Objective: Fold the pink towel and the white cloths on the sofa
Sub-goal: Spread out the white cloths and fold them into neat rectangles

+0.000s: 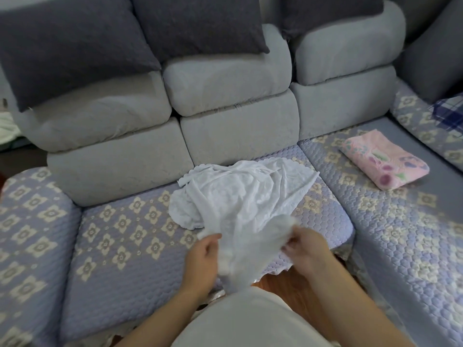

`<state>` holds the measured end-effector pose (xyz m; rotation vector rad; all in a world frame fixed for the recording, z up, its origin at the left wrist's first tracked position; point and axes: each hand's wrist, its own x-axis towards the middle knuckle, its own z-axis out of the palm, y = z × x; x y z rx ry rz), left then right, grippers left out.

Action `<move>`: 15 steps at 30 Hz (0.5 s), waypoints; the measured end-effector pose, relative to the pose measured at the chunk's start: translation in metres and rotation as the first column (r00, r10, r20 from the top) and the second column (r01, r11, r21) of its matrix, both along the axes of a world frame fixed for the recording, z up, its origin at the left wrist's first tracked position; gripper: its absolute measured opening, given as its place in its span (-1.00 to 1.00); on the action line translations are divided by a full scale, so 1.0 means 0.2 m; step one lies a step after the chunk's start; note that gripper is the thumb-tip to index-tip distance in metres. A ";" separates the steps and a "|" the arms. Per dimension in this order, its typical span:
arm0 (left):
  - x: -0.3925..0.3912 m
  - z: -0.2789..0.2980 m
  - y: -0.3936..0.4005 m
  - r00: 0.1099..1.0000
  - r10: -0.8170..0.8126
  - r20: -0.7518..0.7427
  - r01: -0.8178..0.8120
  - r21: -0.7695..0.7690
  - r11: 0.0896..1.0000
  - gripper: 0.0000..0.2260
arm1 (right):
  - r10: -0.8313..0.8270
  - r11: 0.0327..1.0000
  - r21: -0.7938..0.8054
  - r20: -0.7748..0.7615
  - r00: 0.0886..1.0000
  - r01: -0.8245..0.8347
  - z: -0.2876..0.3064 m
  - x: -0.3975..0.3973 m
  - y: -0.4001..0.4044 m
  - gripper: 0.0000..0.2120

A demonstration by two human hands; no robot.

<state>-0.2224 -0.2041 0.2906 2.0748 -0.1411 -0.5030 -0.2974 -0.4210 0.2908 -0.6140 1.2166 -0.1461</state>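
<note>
Gripping the near edge of the white cloth, the left hand and right hand lift it slightly apart over the quilted sofa seat. Well to the right, the folded pink towel lies flat.

A grey corner sofa with a lilac quilted seat cover patterned in cream flowers carries everything. A crumpled heap of white lace-edged cloths lies on its middle seat. To the right of that heap, apart from it, a folded pink floral towel rests flat. Further right, a blue-and-white checked cloth lies on the side seat.
</note>
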 end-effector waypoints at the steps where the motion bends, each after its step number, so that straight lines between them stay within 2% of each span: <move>1: 0.03 0.01 0.02 0.994 0.091 0.064 -0.092 0.016 0.996 -0.78 | -0.104 0.989 -0.115 -0.105 0.989 0.091 0.03 0.01 -0.09 -0.75; 2: 0.06 0.02 0.05 0.981 0.153 0.118 -0.154 0.004 0.988 -0.79 | -0.251 0.947 -0.247 -0.163 0.954 0.207 0.06 0.00 -0.20 -0.71; 3: 0.10 0.03 0.06 0.970 0.192 0.149 -0.193 -0.008 0.981 -0.77 | -0.388 0.868 -0.366 -0.081 0.918 0.335 0.10 -0.03 -0.30 -0.69; 5: 0.16 0.08 0.08 0.951 0.265 0.159 -0.257 -0.070 0.964 -0.66 | -0.484 0.672 -0.633 0.017 0.875 0.384 0.21 -0.09 -0.46 -0.70; 7: 0.17 0.13 0.07 0.929 0.368 0.024 -0.356 -0.203 0.912 -0.50 | -0.472 0.531 -0.800 -0.006 0.881 0.279 0.26 -0.12 -0.57 -0.72; 8: 0.18 0.16 0.05 0.903 0.407 -0.136 -0.429 -0.320 0.845 -0.46 | -0.445 0.468 -0.857 -0.017 0.895 0.216 0.30 -0.11 -0.57 -0.73; 10: 0.19 0.17 -0.01 0.809 0.334 -0.483 -0.567 -0.493 0.660 -0.53 | -0.331 0.441 -0.889 -0.030 0.943 0.127 0.37 -0.06 -0.47 -0.77; 11: 0.19 0.16 -0.04 0.775 0.256 -0.577 -0.592 -0.525 0.611 -0.59 | -0.245 0.444 -0.893 -0.040 0.969 0.075 0.39 -0.03 -0.39 -0.81; 13: 0.15 0.18 -0.09 0.776 0.123 -0.619 -0.547 -0.563 0.620 -0.63 | -0.018 0.494 -0.868 -0.069 0.997 -0.051 0.40 0.02 -0.18 -0.94; 15: 0.07 0.21 -0.16 0.827 0.043 -0.561 -0.428 -0.577 0.695 -0.67 | 0.211 0.537 -0.825 -0.070 0.975 -0.176 0.38 0.07 0.04 -0.88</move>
